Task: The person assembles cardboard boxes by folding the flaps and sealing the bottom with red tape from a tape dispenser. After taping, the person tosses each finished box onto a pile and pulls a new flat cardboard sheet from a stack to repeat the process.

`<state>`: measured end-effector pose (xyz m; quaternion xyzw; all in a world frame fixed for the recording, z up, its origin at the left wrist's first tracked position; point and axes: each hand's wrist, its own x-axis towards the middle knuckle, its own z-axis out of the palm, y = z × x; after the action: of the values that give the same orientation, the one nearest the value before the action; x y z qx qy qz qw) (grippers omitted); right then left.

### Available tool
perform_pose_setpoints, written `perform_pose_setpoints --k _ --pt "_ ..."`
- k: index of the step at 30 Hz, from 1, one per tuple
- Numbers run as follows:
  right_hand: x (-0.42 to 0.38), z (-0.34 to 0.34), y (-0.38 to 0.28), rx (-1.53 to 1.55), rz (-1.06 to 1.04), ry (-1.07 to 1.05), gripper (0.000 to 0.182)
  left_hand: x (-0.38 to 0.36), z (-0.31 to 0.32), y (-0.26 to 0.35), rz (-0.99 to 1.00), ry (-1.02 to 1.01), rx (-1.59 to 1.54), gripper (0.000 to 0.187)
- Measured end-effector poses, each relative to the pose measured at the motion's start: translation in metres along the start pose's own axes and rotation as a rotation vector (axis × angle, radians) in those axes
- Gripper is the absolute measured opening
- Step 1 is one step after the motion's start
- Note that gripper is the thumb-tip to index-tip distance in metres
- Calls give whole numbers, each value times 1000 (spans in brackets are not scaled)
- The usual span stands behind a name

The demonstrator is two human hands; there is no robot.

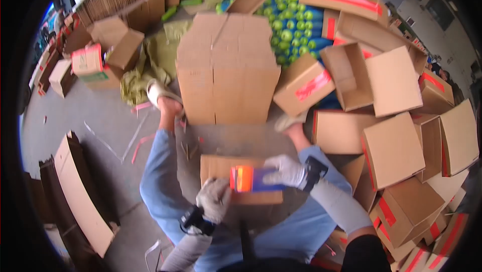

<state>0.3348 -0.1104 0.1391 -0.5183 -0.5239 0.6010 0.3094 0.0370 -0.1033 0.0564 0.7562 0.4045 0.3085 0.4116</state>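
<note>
My right hand (287, 171), in a whitish glove, is closed around the blue-purple end of what looks like a tape dispenser (244, 178) with a bright orange front. My left hand (214, 199), also gloved, is curled at the orange end with its fingers pressed together. Whatever those fingers pinch is too small and blurred to make out. Behind and below both hands lies a flat piece of brown cardboard (216, 165), between my legs. Farther forward, a large cardboard box (228, 91) stands between my feet.
Many brown boxes (394, 144) with red tape are heaped on the right. Green round fruit (288, 31) lies on blue material at the back. Flattened cardboard (83, 196) stands at the left. Loose strips (120, 146) and an olive-green sheet (138, 86) lie on the floor.
</note>
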Motion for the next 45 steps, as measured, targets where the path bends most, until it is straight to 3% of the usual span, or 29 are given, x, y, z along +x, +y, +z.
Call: perform_pose_setpoints --k 1,3,6,9,10,13,17,21,25,27,31,33,36,37,39,40,41,43,45 --pt "-1 -5 6 -36 73 -3 36 -1 1 31 -392 37 -424 48" --pt "0 -5 6 -46 83 -8 36 2 5 54 -426 357 -994 57" --pt "0 -8 14 -29 79 -12 40 8 24 52 -581 268 -1413 73" --pt "2 -5 0 -73 139 -43 41 19 35 80 -638 286 -1508 58" --pt "1 -3 -1 -94 155 -34 42 20 41 79 -569 311 -1387 52" --pt "3 3 -13 -217 161 -31 41 37 34 91 -753 395 -1593 35" --pt "8 12 -24 -170 206 -21 37 43 11 80 -794 583 -1388 25" --pt "24 20 -33 -295 190 -56 33 34 -56 1 -497 829 -1288 24" --pt "49 45 -42 -438 192 -69 27 31 -33 -103 -665 1026 -991 25" --pt "53 52 -50 -390 179 -64 25 30 -5 -109 -734 1031 -930 24" --pt "51 53 -44 -392 173 -32 25 22 53 -149 -796 663 -673 28" --pt "48 56 -43 -338 184 -7 25 19 50 -152 -822 446 -827 39" --pt "48 53 -42 -286 175 3 24 34 15 -106 -1108 390 -22 57" --pt "49 52 -42 -345 162 -9 24 31 5 -99 -1031 383 -58 74" --pt "53 50 -45 -419 150 -33 25 32 5 -80 -715 522 -249 73" --pt "54 52 -48 -428 154 -39 26 35 -7 -59 -606 357 -675 70" --pt "53 56 -51 -431 165 -44 26 39 -2 -45 -519 227 -672 65" --pt "56 64 -62 -648 102 -28 37 36 26 -77 -400 272 -811 62" --pt "66 65 -69 -887 165 -67 53 39 13 -65 -460 160 -646 61"
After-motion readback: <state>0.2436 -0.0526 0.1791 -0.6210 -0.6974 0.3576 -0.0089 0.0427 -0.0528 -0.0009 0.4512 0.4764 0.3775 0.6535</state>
